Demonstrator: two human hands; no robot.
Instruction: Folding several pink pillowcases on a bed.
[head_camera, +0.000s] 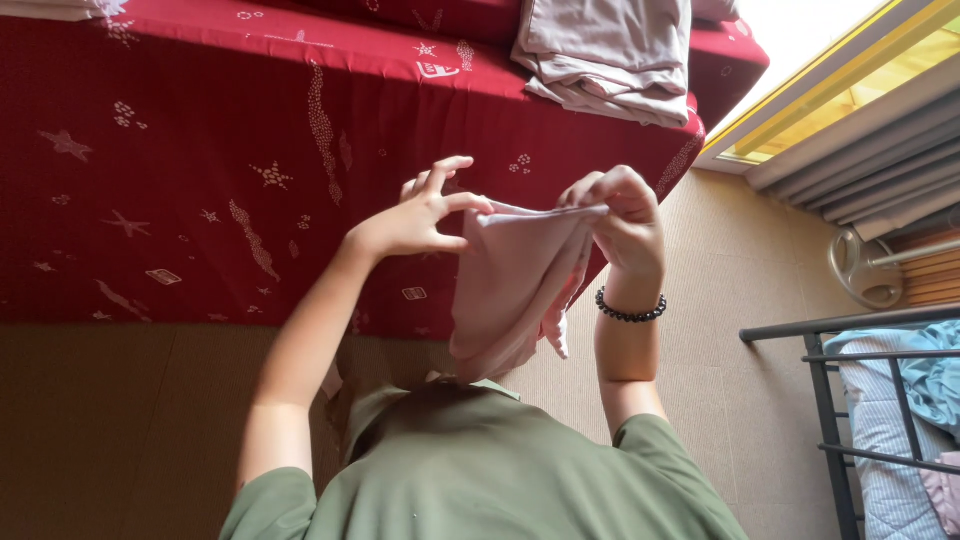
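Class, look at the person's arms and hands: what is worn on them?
Both forearms are bare. Short olive-green sleeves of a collared shirt cover only the upper arms. The right hand has a bracelet of dark round beads at the wrist. The left hand and its wrist carry nothing; no rings or gloves show.
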